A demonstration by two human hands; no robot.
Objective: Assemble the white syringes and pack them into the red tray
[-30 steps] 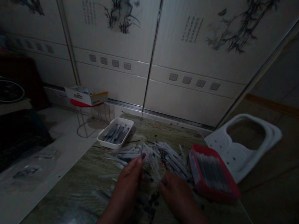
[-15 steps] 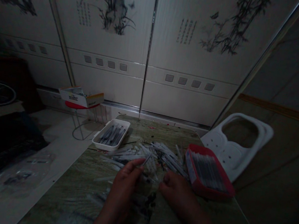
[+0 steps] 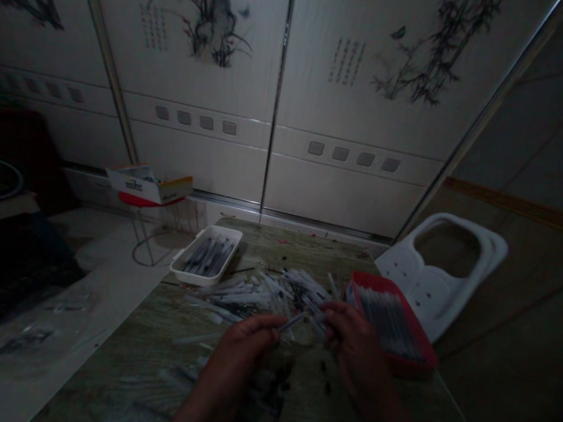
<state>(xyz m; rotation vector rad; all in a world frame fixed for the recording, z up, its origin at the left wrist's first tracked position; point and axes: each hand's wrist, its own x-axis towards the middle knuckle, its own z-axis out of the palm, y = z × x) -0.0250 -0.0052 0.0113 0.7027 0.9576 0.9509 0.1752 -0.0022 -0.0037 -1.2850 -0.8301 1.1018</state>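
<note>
The scene is dim. My left hand [image 3: 241,354] pinches a thin pale pen barrel [image 3: 292,321] that points up and right. My right hand [image 3: 355,350] has its fingers curled at the near edge of a heap of loose pen parts [image 3: 273,291] on the low table [image 3: 158,332]; what it grips is too dark to name. The tip of the barrel lies a short way left of my right fingers. Small dark bits lie scattered on the table between my wrists.
A white tray [image 3: 206,255] with dark pens sits at the table's back left. A red tray [image 3: 390,323] of pens stands right of the heap. A white plastic seat [image 3: 442,261] leans on the right. A small printed box [image 3: 148,185] rests by the painted wall panels.
My left hand tipped the barrel from upright over to the right. My right hand moved up and right from the table toward the heap. The view drifted slightly left.
</note>
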